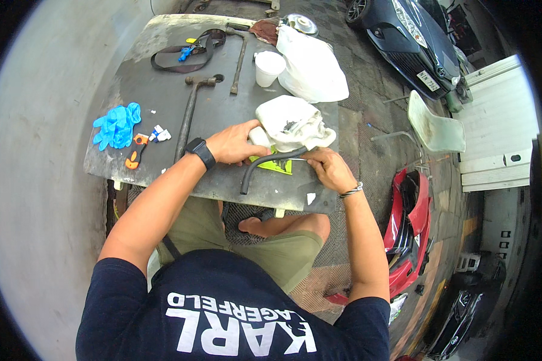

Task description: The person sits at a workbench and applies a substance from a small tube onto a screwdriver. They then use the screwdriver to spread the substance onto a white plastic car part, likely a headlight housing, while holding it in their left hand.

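Observation:
A bent black rubber hose (265,167) lies across the near edge of a dark grey table (156,96). My right hand (328,168) grips its upper end, near a white plastic tank (292,123). My left hand (238,143), with a black watch on the wrist, rests on the table and touches the tank's left side. A yellow-green packet (280,165) lies under the hose.
On the table lie blue gloves (117,125), an orange cutter (135,153), a long metal bar (190,111), a black strap (183,51), a white cup (268,67) and a white bag (313,69). A pale chair (436,126), a red car part (409,222) and a dark car (415,36) stand at the right.

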### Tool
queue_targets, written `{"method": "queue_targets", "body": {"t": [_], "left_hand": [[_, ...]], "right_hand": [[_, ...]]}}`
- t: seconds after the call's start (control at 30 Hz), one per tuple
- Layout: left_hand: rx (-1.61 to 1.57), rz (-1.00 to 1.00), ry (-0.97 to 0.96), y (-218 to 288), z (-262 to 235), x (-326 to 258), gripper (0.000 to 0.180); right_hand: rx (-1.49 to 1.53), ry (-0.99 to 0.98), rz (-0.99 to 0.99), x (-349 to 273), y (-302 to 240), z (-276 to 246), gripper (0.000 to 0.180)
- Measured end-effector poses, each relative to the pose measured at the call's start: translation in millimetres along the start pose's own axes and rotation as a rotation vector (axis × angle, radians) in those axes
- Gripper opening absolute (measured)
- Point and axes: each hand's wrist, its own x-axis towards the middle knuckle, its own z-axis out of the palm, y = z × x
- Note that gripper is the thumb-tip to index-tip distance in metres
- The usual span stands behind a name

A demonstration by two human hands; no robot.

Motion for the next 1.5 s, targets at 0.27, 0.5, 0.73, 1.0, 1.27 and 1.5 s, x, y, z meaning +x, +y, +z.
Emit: {"method": "queue_targets", "body": {"t": [0.27, 0.5, 0.73, 1.0, 1.27, 1.5], "left_hand": [[-0.003, -0.050, 0.002, -1.3, 0.8, 3.0, 0.072], [0.041, -0.042, 0.008, -0.4, 1.0, 3.9, 0.070], [0.031, -0.030, -0.004, 12.3, -0.2, -2.2, 0.077], [-0.001, 0.003, -0.029, 10.6, -1.4, -1.6, 0.074], [0.053, 0.053, -0.006, 3.7, 1.0, -0.9, 0.075], [0.061, 0.083, 0.042, -5.3, 4.5, 1.1, 0.077]], "right_hand": [[0.024, -0.077, 0.002, -3.7, -6.2, -8.1, 0.017], [0.205, -0.190, 0.154, -13.6, -2.9, -5.2, 0.019], [0.215, -0.245, 0.230, -16.8, -6.3, -10.2, 0.024], [0.633, -0.281, 0.503, -14.5, 11.3, -7.4, 0.028], [0.030, 0.031, 0.169, 0.3, -28.4, -7.2, 0.022], [-0.057, 0.104, -0.040, -5.0, -34.2, 1.6, 0.016]]}}
